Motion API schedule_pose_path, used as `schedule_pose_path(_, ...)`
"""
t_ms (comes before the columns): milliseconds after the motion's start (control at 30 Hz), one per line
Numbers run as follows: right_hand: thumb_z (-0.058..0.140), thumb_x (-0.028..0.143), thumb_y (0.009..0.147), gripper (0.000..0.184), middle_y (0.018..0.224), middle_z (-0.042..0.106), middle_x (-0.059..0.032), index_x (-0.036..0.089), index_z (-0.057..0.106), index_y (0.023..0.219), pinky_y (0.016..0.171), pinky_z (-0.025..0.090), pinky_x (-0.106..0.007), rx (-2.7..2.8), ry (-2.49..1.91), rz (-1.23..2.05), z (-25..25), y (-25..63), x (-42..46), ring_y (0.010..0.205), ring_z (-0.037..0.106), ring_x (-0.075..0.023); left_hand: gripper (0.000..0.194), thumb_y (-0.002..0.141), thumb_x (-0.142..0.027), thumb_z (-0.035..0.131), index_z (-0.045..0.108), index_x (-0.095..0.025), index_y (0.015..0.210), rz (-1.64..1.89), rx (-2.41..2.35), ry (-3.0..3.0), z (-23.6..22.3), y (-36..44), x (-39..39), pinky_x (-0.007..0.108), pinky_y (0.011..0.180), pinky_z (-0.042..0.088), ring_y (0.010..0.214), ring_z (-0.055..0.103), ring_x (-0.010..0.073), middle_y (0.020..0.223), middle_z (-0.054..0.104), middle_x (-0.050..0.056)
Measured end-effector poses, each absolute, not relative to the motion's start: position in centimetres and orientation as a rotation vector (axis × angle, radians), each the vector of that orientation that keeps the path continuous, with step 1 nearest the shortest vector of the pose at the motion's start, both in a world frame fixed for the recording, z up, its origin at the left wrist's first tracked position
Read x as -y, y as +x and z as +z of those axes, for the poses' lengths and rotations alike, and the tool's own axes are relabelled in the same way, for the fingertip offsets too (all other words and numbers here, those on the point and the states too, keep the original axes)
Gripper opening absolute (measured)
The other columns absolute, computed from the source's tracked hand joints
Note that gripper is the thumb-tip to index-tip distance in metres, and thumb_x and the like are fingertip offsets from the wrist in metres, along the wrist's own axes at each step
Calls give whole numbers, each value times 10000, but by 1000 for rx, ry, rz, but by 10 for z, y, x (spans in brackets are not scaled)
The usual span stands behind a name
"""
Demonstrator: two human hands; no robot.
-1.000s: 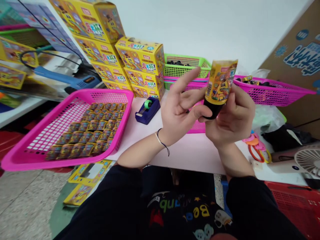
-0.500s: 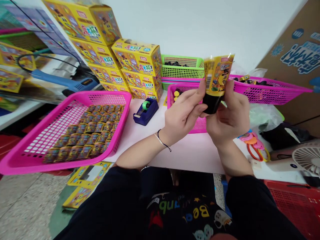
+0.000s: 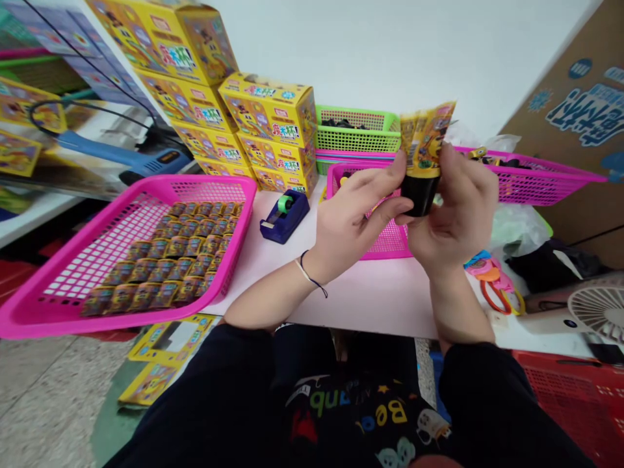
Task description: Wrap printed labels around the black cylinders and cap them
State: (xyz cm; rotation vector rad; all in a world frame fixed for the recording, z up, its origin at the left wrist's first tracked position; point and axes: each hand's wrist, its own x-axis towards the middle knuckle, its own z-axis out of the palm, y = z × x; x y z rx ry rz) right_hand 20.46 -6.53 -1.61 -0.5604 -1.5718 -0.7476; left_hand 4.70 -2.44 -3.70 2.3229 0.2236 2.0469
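Observation:
Between my hands, above the table, is a small black cup (image 3: 418,195) with a yellow printed film sleeve (image 3: 423,140) standing up around its top. My left hand (image 3: 358,208) is closed on its left side, thumb and fingertips against the cup and the sleeve's lower edge. From the right, my right hand (image 3: 453,208) grips the cup, its thumb near the sleeve and other fingers folded underneath. Behind the hands, a pink basket (image 3: 385,244) with small dark and yellow items is partly hidden.
A pink basket (image 3: 241,240) on the left holds rows of wrapped cups. A blue tape dispenser (image 3: 285,218) stands beside it, yellow boxes (image 3: 270,117) behind. A green basket (image 3: 358,140) is at the back; another pink basket (image 3: 526,188) and a fan (image 3: 597,312) are right.
The sleeve's top has gone from flat and wide to narrower and crumpled, and it sits lower around the cup. My right hand has shifted slightly right and up.

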Motion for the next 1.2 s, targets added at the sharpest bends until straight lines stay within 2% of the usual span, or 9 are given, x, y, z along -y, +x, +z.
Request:
schedule_pose_path(100, 633, 425, 1077, 502, 1056, 618, -49, 335, 589, 1569, 691, 658, -297, 1449, -564, -738, -20, 200, 62, 882, 676, -177, 430, 1151, -417, 493, 602, -250, 1532, 2107, -118, 2378, -40, 48, 20, 325, 1091, 674, 1292, 757, 203, 1360, 777, 95)
schedule_pose_path(267, 700, 371, 1047, 497, 1040, 662, -32, 360, 640, 1540, 614, 602, -282, 1389, -459, -693, -26, 195, 55, 815, 646, -161, 457, 1139, -398, 525, 495, -327, 1589, 2070, -18, 2156, -50, 65, 22, 266, 1130, 650, 1345, 732, 156, 1398, 732, 50)
schedule_pose_path(400, 671, 370, 1051, 438, 1066, 683, -25, 341, 642, 1487, 661, 634, -288, 1446, -466, -639, -24, 201, 55, 880, 687, -167, 553, 1142, -483, 508, 328, -348, 1646, 2155, -101, 1937, -50, 78, 26, 280, 1069, 674, 1274, 752, 136, 1460, 661, 69)
schedule_pose_path(500, 652, 430, 1036, 539, 1197, 660, -63, 345, 569, 1562, 720, 677, -313, 1528, -542, -549, -17, 207, 60, 1061, 707, -211, 624, 1151, -494, 470, 249, -372, 1721, 2220, -52, 2118, -43, 71, 23, 302, 1105, 664, 1310, 740, 152, 1543, 635, 76)
schedule_pose_path(633, 622, 380, 1039, 563, 1298, 653, -102, 310, 573, 1596, 854, 706, -368, 1632, -568, -724, -14, 214, 67, 1199, 706, -258, 557, 1165, -377, 426, 406, -272, 1711, 2145, -55, 2521, -32, 49, 17, 291, 1088, 660, 1261, 734, 171, 1413, 740, 71)
schedule_pose_path(767, 591, 400, 1074, 509, 1344, 677, -107, 312, 547, 1574, 970, 698, -463, 1599, -666, -660, -24, 212, 64, 1176, 742, -276, 511, 1148, -332, 469, 506, -260, 1653, 2175, -63, 2630, -30, 39, 15, 252, 993, 660, 1191, 734, 175, 1324, 774, 87)
schedule_pose_path(1000, 661, 311, 1055, 380, 1062, 719, -51, 327, 694, 1433, 683, 691, -360, 1415, -606, -909, -22, 202, 69, 829, 737, -194, 477, 1120, -317, 565, 573, -306, 1598, 2191, -150, 2582, -26, 37, 30, 222, 961, 666, 1126, 775, 162, 1150, 776, 41)
schedule_pose_path(1100, 626, 364, 1062, 336, 1086, 697, -52, 309, 663, 1390, 710, 712, -349, 1429, -558, -868, -17, 201, 65, 917, 747, -200, 412, 1109, -323, 613, 633, -351, 1519, 2177, -82, 2451, -25, 40, 34, 222, 935, 679, 1098, 796, 149, 1086, 792, 5)
schedule_pose_path(1200, 629, 446, 1042, 519, 1274, 637, -84, 289, 561, 1531, 681, 709, -289, 1462, -421, -686, -19, 202, 57, 1120, 720, -217, 456, 1111, -431, 621, 558, -363, 1558, 2122, -11, 2103, -28, 49, 32, 264, 962, 714, 1114, 814, 141, 1201, 811, -8)
